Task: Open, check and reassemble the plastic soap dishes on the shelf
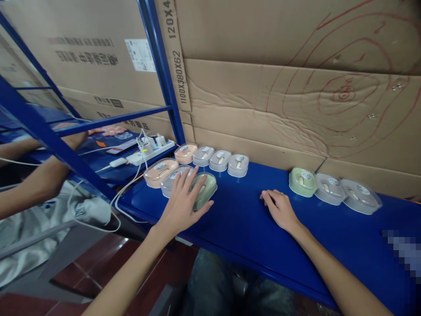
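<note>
My left hand is spread open above a green box with a clear lid and a grey lidded box; its fingers overlap both, and I cannot tell whether they touch. Beside these sits a pink lidded box. On the bare blue tabletop rests my right hand, its fingers curled in with nothing visible in them. Nearest to it stand another green box and two grey boxes, the middle one and the end one. Each box carries a round label and a small whitish piece.
Along the cardboard wall is a back row with a pink box and three grey ones. A power strip with white cables lies left, past a blue metal frame. Another person's arm reaches in there.
</note>
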A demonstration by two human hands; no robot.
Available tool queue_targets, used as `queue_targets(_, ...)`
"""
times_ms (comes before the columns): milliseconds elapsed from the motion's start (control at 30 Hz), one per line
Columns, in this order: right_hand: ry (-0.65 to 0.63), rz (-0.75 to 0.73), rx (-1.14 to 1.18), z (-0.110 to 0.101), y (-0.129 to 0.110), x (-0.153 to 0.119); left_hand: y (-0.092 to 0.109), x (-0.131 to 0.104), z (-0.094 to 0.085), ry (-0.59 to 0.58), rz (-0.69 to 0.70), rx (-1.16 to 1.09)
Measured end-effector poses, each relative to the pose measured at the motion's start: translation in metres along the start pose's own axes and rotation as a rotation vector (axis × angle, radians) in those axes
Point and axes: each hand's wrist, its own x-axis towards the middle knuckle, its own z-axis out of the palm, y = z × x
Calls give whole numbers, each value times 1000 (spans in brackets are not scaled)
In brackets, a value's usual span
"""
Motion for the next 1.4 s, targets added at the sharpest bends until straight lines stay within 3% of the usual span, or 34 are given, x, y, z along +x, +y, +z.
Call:
queue_targets(133,5,5,-12,0,0,1,38,34,-5,-1,50,-54)
queue_targets(233,2,-5,-13,0,1,1,69,65,6,-31,73,-92)
queue_targets(367,-1,-11,-1,-1,0,1,90,107,43,-82,72,-38)
queue_targets(533,22,4,3,-1,-2,1,92,144,94,-290,-61,143)
queue_targets(633,35,6,-4,-1,-2,1,92,146,108,-321,-36,187)
queue_targets(800,117,12,-35,-2,2,3,97,138,105,-158,94,54)
queue_targets(967,269,26,-27,-2,9,4,93,140,108,-44,-69,-129)
queue_targets(1067,204,3,-104,3,10,2,91,139,112,-89,-154,-232)
queue_targets(1167,107,-29,-203,7,10,0,95,135,110,-132,-142,-320)
queue_targets(1400,154,46,-254,2,14,2,105,135,106,-152,-119,-692)
